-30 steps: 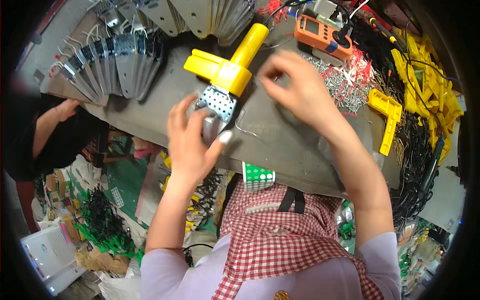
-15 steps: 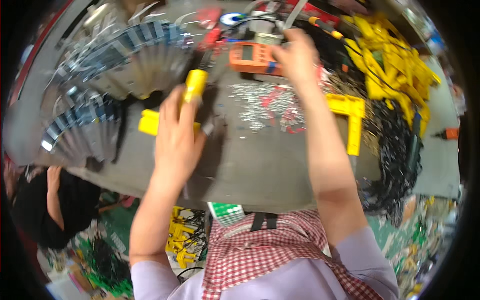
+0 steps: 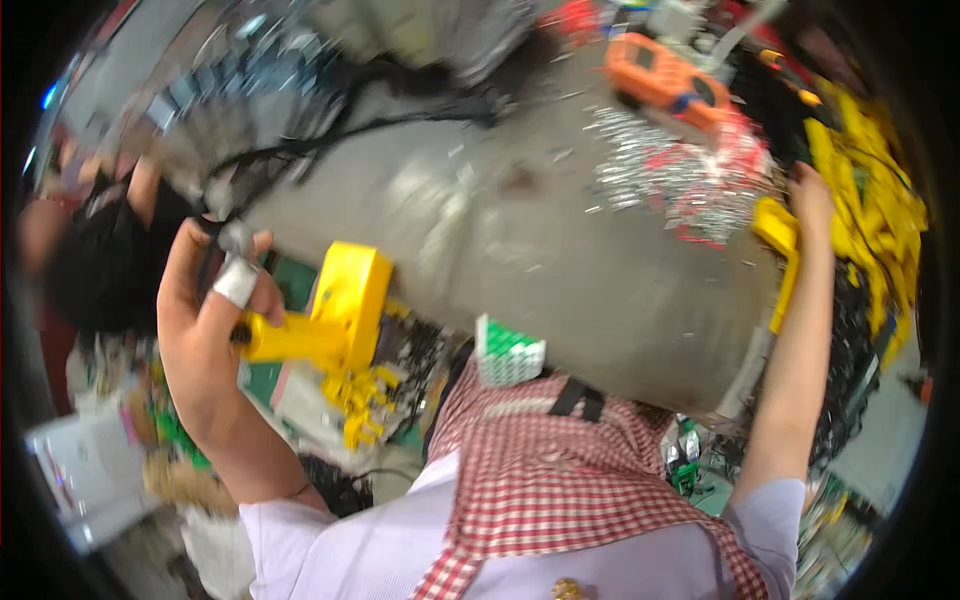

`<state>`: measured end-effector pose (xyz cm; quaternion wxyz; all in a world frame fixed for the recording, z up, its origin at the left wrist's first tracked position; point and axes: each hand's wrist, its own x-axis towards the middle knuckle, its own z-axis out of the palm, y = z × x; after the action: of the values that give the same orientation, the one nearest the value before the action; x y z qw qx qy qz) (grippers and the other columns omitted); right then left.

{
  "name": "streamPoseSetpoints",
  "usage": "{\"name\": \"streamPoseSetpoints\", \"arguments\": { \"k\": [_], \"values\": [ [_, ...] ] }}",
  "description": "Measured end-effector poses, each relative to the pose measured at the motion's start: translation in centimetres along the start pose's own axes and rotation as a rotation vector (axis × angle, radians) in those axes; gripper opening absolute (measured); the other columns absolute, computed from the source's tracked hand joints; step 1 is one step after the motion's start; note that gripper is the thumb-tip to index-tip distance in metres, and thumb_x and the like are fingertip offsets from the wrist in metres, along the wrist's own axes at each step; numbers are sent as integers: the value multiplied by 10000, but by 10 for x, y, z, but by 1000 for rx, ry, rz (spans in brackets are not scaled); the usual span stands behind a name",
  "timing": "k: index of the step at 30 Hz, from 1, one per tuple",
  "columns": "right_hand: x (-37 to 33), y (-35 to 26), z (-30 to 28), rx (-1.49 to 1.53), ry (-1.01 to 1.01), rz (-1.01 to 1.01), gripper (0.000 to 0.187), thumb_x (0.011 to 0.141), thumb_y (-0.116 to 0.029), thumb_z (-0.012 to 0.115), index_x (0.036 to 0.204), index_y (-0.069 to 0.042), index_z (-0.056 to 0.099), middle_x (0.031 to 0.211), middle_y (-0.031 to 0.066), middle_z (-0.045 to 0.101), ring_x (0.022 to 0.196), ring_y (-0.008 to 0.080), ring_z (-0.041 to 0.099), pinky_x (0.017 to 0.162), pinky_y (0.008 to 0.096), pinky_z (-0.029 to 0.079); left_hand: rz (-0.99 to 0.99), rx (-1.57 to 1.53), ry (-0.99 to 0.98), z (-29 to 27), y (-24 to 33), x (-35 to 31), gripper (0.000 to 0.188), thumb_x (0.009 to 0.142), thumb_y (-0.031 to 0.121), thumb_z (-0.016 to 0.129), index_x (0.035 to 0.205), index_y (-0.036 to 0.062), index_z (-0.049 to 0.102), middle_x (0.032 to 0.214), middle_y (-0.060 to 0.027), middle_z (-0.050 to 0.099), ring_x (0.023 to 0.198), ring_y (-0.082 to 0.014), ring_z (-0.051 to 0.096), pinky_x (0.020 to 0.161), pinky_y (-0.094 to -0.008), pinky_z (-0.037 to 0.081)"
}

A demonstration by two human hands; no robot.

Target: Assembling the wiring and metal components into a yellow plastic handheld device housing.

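Note:
My left hand (image 3: 205,315) is raised off the table's left front edge, closed around a yellow plastic housing (image 3: 350,305) with a tube-like handle and a boxy head. White tape wraps one of its fingers. By the fingertips is a grey rounded piece (image 3: 236,238), blurred. A black cable (image 3: 375,122) stretches from near these fingers across the tabletop. At the far right, my right hand (image 3: 813,200) reaches over a yellow angled part (image 3: 778,228), next to a heap of yellow pieces (image 3: 875,190). Its fingers are blurred and partly hidden, so their grip does not show.
An orange handheld meter (image 3: 665,78) lies at the back of the grey table (image 3: 520,260), behind scattered small metal pieces (image 3: 660,175). Fanned metal parts (image 3: 245,95) stand at the back left. A green-and-white box (image 3: 510,352) sits at the front edge. Another person (image 3: 105,250) is at the left.
My left hand has lifted the yellow housing left and toward me, past the table edge. My right hand has moved from the orange meter to the far right. The view has shifted.

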<state>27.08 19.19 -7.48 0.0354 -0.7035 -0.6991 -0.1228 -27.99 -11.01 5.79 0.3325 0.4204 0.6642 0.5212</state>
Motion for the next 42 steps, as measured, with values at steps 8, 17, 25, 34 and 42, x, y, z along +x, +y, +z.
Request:
{"name": "streamPoseSetpoints", "arguments": {
  "k": [8,17,25,34,42],
  "values": [
    [75,127,51,-19,19,-300,319,839,-247,583,1022,13,608,1033,183,608,972,332,568,838,384,442,-361,78,203,-121,-143,-45,301,797,73,596,1073,-45,564,877,-42,601,624,-89,489,584,-234,415],
    [44,70,11,547,-92,-161,411,905,-280,584,1164,37,538,1158,113,567,1103,193,510,960,296,358,-499,1138,-546,-94,-385,-168,504,713,166,653,1187,60,517,1036,-202,595,1022,-370,569,894,-417,456],
    [-171,-117,-101,821,-271,-460,547,725,-72,646,1243,-12,482,1244,125,494,1168,267,453,999,376,342,80,762,204,-61,-282,-47,443,772,103,643,1184,12,508,1230,-185,521,1101,-356,514,930,-397,424],
    [-244,-115,-133,850,-159,-469,505,662,-44,667,1153,-20,551,1179,156,499,1097,337,464,965,389,358,541,580,1032,-33,-98,152,441,715,191,752,1001,-17,487,1070,-168,487,1022,-305,478,911,-395,373],
    [-259,-108,-101,473,-156,-409,502,719,-65,658,1207,-56,544,1267,157,470,1179,363,421,999,433,326,526,66,433,9,-56,109,328,731,17,686,1015,-1,522,995,-55,567,833,-146,566,789,-262,460]
  ]
}}
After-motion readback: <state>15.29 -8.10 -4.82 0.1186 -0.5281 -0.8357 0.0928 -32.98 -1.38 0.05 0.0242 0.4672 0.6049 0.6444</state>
